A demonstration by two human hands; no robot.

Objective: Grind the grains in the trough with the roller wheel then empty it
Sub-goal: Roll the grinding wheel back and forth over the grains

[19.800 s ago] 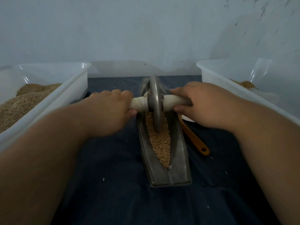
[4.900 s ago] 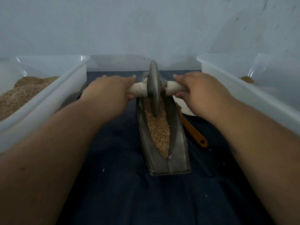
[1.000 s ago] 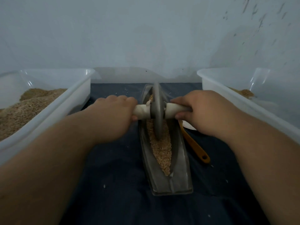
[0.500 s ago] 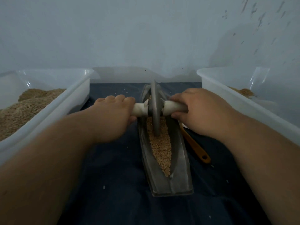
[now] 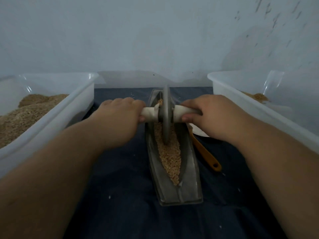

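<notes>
A long grey metal trough (image 5: 189, 185) lies lengthwise on the dark cloth, with tan grains (image 5: 170, 156) along its groove. The grey roller wheel (image 5: 166, 114) stands upright in the far half of the groove, its rim down in the grains. A pale handle runs through the wheel's hub. My left hand (image 5: 120, 118) grips the handle's left end and my right hand (image 5: 208, 114) grips the right end. Both hands hide the handle's tips.
A translucent white tub (image 5: 51, 121) at the left holds a heap of tan grain. A second white tub (image 5: 276, 118) at the right holds a small pile. An orange scoop handle (image 5: 207, 157) lies right of the trough. A pale wall stands close behind.
Over the last second the wheel and both hands have shifted only slightly along the far half of the trough. Both grips are unchanged.
</notes>
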